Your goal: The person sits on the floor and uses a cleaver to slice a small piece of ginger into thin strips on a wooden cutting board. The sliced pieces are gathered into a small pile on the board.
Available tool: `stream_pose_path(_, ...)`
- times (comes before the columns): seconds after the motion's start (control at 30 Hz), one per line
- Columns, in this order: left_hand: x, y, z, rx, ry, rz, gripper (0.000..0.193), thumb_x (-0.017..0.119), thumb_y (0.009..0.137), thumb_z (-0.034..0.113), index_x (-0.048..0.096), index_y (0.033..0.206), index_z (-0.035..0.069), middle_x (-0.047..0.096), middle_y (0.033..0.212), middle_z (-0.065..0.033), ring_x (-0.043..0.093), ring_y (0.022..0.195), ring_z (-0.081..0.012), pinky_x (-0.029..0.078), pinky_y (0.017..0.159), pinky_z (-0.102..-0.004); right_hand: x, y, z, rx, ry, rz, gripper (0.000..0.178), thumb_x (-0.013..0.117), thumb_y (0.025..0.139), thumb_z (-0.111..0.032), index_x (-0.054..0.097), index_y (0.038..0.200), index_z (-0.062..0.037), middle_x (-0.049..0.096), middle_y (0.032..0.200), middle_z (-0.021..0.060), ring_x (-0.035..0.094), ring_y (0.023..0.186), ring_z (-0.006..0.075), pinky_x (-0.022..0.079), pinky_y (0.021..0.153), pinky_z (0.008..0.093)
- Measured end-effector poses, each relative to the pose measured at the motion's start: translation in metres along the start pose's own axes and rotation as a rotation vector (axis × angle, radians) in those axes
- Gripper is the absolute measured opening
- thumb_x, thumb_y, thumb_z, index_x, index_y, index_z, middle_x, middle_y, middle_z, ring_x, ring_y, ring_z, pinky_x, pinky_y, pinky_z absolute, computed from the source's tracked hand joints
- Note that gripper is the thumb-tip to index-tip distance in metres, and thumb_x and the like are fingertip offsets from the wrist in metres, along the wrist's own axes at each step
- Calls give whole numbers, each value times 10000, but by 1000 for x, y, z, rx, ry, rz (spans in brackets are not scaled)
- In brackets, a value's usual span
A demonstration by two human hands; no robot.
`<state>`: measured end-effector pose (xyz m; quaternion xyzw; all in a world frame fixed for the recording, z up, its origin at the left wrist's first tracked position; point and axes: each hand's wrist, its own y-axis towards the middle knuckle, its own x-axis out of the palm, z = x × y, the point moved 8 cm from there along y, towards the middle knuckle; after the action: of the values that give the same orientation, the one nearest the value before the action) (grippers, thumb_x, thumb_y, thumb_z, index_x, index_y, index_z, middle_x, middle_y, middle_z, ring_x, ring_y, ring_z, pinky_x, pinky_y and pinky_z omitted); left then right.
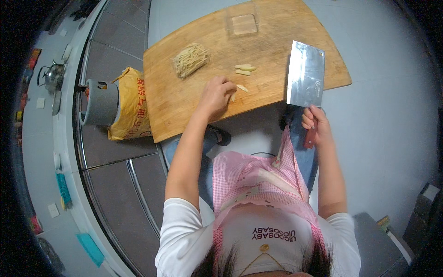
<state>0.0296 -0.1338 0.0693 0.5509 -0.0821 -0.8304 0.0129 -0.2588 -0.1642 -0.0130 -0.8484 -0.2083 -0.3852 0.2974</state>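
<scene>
Right of centre in the frame, the right hand (pixel 317 122) is wrapped round the handle of the cleaver (pixel 305 74), its blade raised by the wooden table (pixel 168 111); near the centre, the left hand (pixel 217 97) bends its fingers beside loose pale strips (pixel 242 88), though whether they pinch one I cannot tell; good handling probably means tucking those fingertips back, squaring the strips, and holding the blade well apart meanwhile.
</scene>
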Motion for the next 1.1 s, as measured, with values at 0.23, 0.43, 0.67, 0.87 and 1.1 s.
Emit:
stream_pose_path(0.23, 0, 5, 0, 47, -6, -50, 67, 612, 794, 115, 669, 829, 106, 594, 903, -91, 552, 928, -306, 444, 796, -408, -6, 1, 0, -5, 0, -24, 239, 544, 942, -193, 460, 745, -88, 437, 634, 2, 398, 494, 83, 348, 434, 240)
stream_pose_path(0.43, 3, 5, -20, -35, 26, -111, 55, 626, 789, 134, 650, 816, 92, 589, 893, -101, 559, 925, -322, 457, 790, -420, 0, 1, 1, -3, 20, -29, 237, 540, 945, -195, 460, 750, -87, 443, 641, 7, 402, 497, 85, 350, 433, 242)
stream_pose_path(0.67, 0, 3, -25, -75, 45, -94, 73, 613, 798, 119, 650, 843, 76, 603, 908, -104, 561, 929, -320, 458, 818, -416, 0, 1, 0, 2, 7, -26, 245, 545, 944, -214, 460, 751, -88, 436, 642, 2, 399, 499, 87, 353, 436, 245)
stream_pose_path(0.87, 6, 8, -4, 43, -45, -150, 78, 588, 769, 55, 642, 825, 65, 608, 890, -106, 558, 922, -321, 457, 805, -405, 0, 1, 0, 12, 15, -12, 250, 543, 945, -221, 459, 750, -89, 434, 639, -1, 398, 501, 86, 356, 440, 245)
stream_pose_path(1.1, 14, 9, -19, 98, -31, -266, 100, 598, 726, 19, 631, 810, 63, 605, 859, -114, 560, 895, -323, 457, 774, -409, 1, 1, 0, 2, 16, -42, 245, 530, 953, -223, 462, 759, -91, 438, 642, -1, 397, 505, 85, 355, 443, 242)
